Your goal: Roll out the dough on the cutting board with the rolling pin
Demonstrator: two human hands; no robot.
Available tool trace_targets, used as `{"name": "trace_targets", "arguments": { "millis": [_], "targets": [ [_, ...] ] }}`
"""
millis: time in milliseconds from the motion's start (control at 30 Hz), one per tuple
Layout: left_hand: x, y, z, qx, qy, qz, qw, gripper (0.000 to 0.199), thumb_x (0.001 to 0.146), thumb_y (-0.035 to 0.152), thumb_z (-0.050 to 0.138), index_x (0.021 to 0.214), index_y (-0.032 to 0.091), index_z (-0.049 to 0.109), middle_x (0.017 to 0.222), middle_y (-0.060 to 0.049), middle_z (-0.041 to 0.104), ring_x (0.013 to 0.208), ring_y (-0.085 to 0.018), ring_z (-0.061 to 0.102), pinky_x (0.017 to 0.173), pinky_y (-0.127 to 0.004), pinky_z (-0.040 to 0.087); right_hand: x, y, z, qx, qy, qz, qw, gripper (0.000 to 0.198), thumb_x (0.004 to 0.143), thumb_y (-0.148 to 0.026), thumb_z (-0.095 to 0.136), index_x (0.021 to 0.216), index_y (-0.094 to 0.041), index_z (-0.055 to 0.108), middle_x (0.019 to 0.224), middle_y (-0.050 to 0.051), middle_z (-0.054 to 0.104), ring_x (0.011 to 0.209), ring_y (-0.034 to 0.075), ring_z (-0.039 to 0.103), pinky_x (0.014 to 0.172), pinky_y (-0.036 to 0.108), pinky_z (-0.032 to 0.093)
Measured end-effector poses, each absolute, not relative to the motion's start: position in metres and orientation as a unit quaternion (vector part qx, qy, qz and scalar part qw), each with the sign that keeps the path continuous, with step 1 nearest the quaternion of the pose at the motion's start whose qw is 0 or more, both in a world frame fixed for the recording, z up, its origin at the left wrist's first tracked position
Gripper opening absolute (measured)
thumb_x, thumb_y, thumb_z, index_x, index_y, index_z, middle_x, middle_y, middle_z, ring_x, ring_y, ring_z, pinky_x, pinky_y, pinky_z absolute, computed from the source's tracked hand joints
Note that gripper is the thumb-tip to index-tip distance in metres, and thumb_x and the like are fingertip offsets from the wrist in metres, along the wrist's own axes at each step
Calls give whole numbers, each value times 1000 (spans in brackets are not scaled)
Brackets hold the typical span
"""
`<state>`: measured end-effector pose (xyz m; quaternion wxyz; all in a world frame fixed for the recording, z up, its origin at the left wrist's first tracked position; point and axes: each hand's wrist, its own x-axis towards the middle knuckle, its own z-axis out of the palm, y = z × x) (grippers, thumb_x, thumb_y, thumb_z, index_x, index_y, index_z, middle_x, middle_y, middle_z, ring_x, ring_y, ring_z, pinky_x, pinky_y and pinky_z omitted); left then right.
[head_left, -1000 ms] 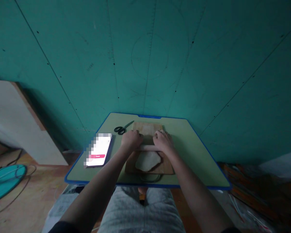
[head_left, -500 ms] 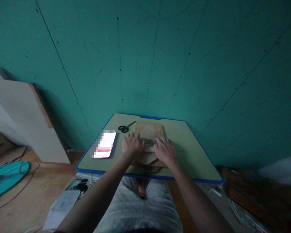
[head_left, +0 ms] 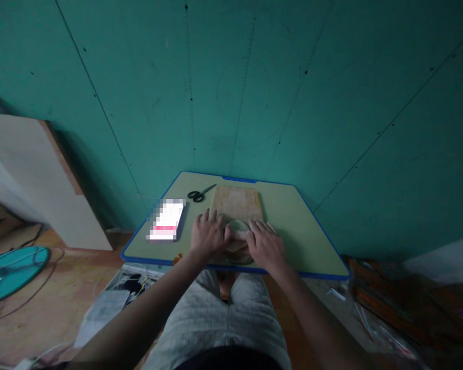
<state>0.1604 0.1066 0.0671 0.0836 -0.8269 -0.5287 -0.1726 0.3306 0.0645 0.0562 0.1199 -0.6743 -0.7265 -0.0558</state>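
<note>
Between my two hands lies a short pale rod point(head_left: 239, 235), like a small rolling pin, with its ends covered by my fingers. My left hand point(head_left: 208, 233) curls over the left end and my right hand point(head_left: 267, 241) over the right. A pale round piece point(head_left: 238, 225) shows just beyond the rod; what it is made of I cannot tell. Under all this is a wooden board point(head_left: 237, 200), partly hidden by the hands. Nearer to me, a round rim point(head_left: 239, 260) shows dimly at the table's front edge.
Black-handled scissors point(head_left: 201, 194) and a phone point(head_left: 167, 220) with a lit screen rest on the small blue-edged table point(head_left: 306, 231). A small brown piece point(head_left: 177, 258) sits by my left forearm. The green wall point(head_left: 231, 103) stands behind. Clutter lies on the floor both sides.
The rod and both hands have come slightly toward me over the board. More of the round piece now shows beyond the rod, and my view has tilted a little.
</note>
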Motion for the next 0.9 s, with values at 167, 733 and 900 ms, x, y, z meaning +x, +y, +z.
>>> {"name": "trace_targets", "arguments": {
  "millis": [167,733,900],
  "targets": [
    [172,135,75,-813,-563,-146,28,38,90,36,38,112,17,62,124,-16,60,125,-35,45,96,-45,35,334,100,68,-710,-699,-28,87,48,97,-33,29,133,-17,56,141,10,52,132,21,42,109,36,25],
    [182,203,76,-805,-583,-108,6,42,90,39,37,109,13,63,111,-17,63,105,-30,56,83,-39,45,350,173,75,-729,-679,57,66,36,94,-31,32,113,-23,61,128,7,57,117,21,51,98,35,35],
    [181,194,79,-806,-581,-109,22,43,91,40,35,109,13,62,112,-17,62,107,-32,55,84,-40,44,347,162,75,-731,-678,27,75,36,92,-31,33,113,-22,61,126,9,57,117,23,49,98,38,33]
  ]
}}
